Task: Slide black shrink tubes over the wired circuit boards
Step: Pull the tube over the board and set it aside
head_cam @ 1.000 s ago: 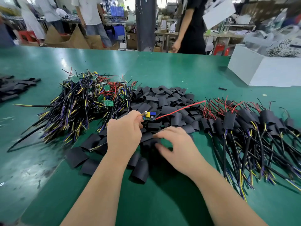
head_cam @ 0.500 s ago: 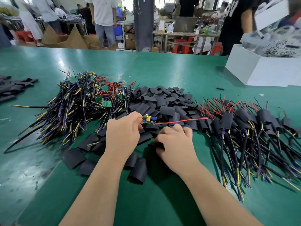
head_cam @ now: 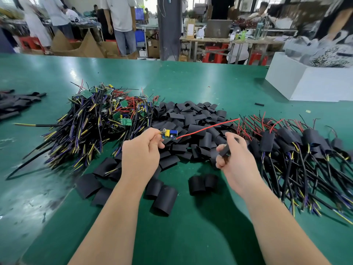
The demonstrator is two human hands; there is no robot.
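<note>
Above the table's (head_cam: 191, 236) middle, the left hand (head_cam: 140, 152) pinches a small circuit board (head_cam: 170, 134) with its red wire (head_cam: 208, 126), while the right hand (head_cam: 236, 159), just beside it, grips a black tube (head_cam: 225, 150).

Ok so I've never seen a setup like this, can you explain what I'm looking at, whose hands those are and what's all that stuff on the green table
There is no machine here: these are a person's two bare hands, filmed by a wide-angle camera worn on their head and looking down. The left hand holds a small circuit board with a red wire trailing to the right. The right hand pinches one black shrink tube. On the green table lie three heaps: bare wired boards on the left, loose black tubes in the middle, and boards already sleeved on the right. A white box stands farther back.
</note>
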